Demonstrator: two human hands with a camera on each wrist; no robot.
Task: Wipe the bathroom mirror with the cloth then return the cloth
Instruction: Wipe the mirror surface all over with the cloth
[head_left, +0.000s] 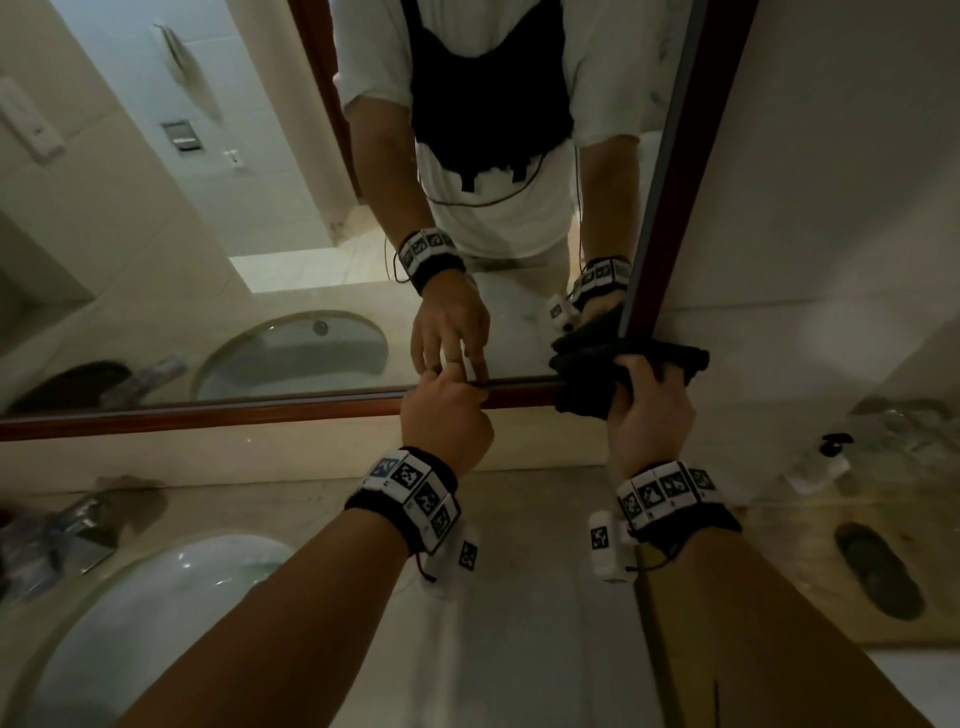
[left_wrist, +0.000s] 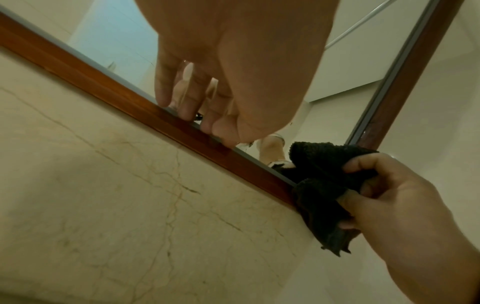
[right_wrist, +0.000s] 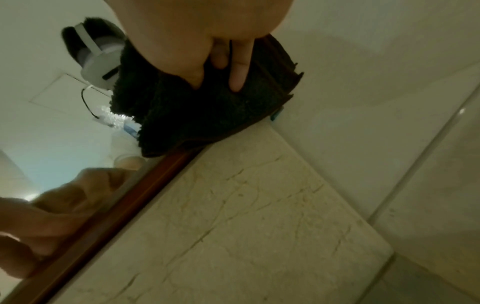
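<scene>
The mirror (head_left: 218, 218) has a red-brown wooden frame (head_left: 208, 413) and fills the upper left of the head view. My right hand (head_left: 649, 410) grips a bunched black cloth (head_left: 623, 358) against the frame's lower right corner. In the left wrist view the cloth (left_wrist: 319, 185) is folded over the frame, with the right hand's fingers (left_wrist: 361, 164) curled round it. The right wrist view shows the cloth (right_wrist: 197, 111) under my fingers (right_wrist: 239, 70). My left hand (head_left: 447, 405) holds nothing; its fingertips (left_wrist: 187, 115) rest on the bottom frame rail (left_wrist: 109, 90).
Below the mirror runs a beige marble backsplash (left_wrist: 130, 205) and countertop (head_left: 545, 597). A white basin (head_left: 156, 613) with a chrome tap (head_left: 78, 525) lies at lower left. A pump bottle (head_left: 826, 462) and a dark soap dish (head_left: 878, 571) stand at the right.
</scene>
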